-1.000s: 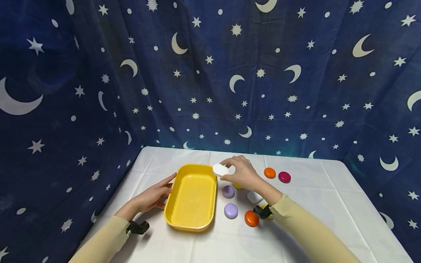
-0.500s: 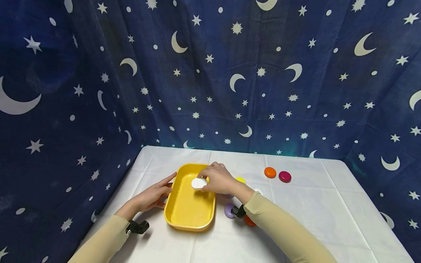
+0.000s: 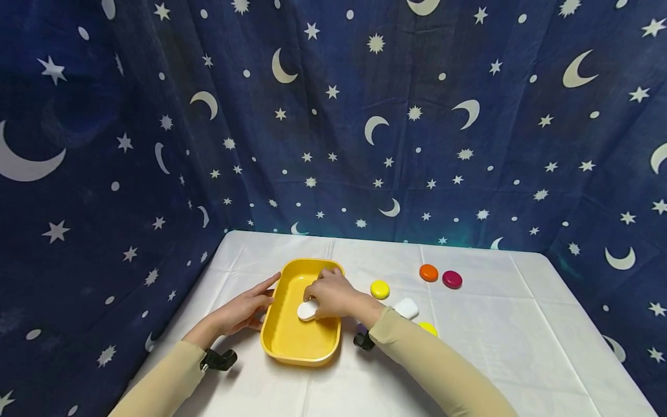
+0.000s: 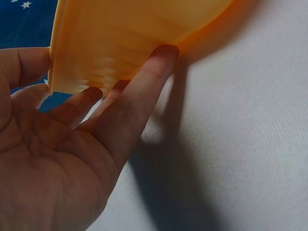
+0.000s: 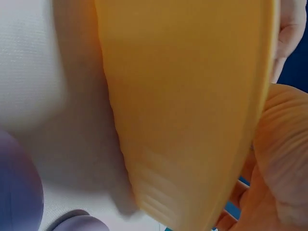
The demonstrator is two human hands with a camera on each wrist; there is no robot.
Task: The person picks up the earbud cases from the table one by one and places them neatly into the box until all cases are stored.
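Note:
A yellow rectangular tray sits on the white table. My right hand reaches into it and pinches a white oval piece low over the tray floor. My left hand rests with straight fingers against the tray's left outer wall; the left wrist view shows the fingers laid along that wall. In the right wrist view the tray's outer wall fills the frame, with purple pieces beside it.
On the table right of the tray lie a yellow disc, a white piece, another yellow piece, an orange disc and a dark red disc. A star-and-moon curtain closes off the back and sides.
My right hand carried the white oval piece from above the tray's far right rim leftward and down into the tray. The left hand has stayed at the tray's side.

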